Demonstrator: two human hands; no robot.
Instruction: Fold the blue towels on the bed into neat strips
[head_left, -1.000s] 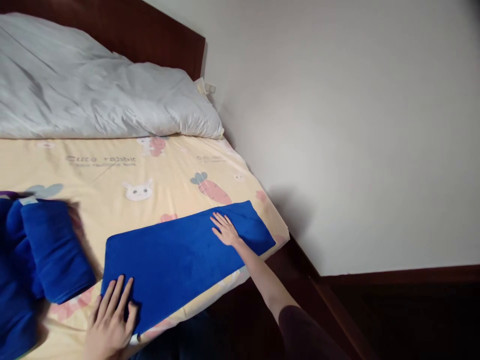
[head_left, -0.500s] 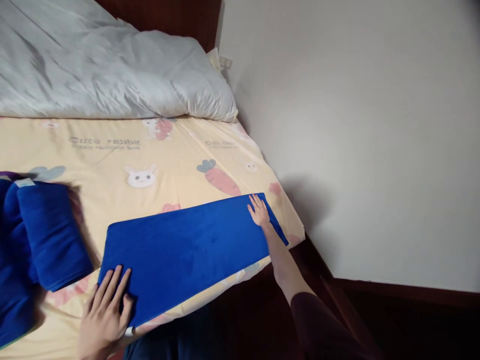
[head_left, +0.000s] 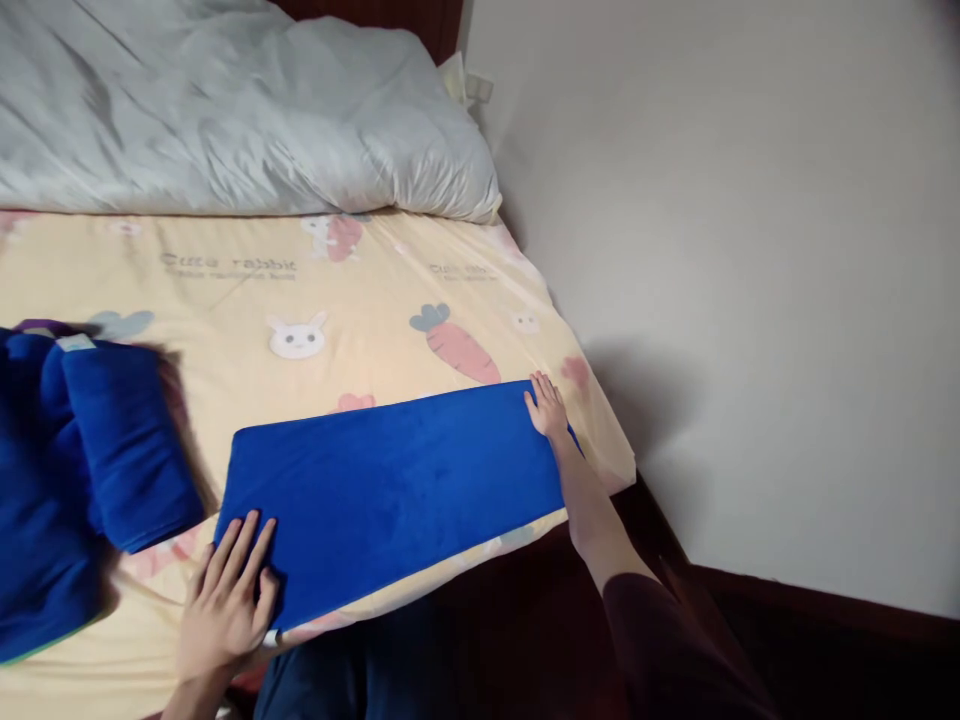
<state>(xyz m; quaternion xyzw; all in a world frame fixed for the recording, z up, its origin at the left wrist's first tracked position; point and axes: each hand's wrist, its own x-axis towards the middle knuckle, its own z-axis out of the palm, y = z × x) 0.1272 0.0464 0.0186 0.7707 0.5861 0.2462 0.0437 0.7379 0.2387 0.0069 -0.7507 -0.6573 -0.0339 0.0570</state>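
Note:
A long blue towel (head_left: 397,490), folded into a flat strip, lies along the front edge of the bed. Over its near left corner rests my left hand (head_left: 229,600), palm down with the fingers stretched out. A small white tag shows beside that hand at the towel's edge. At the far right end, my right hand (head_left: 548,406) lies flat on the towel, fingers extended, and hides part of that corner. To the left, a folded blue cloth (head_left: 131,445) sits against a looser blue heap (head_left: 41,510).
The bed has a yellow sheet (head_left: 300,385) printed with rabbits and carrots. A grey quilt (head_left: 262,120) is bunched at the back, by a dark headboard (head_left: 382,12). A pale wall (head_left: 712,250) with a socket (head_left: 478,88) stands on the right, past the bed's edge.
The view has shifted, so the bed and towel appear slightly right and higher. My right hand has slid a little toward the towel's right edge. My left hand stays on the near left corner.

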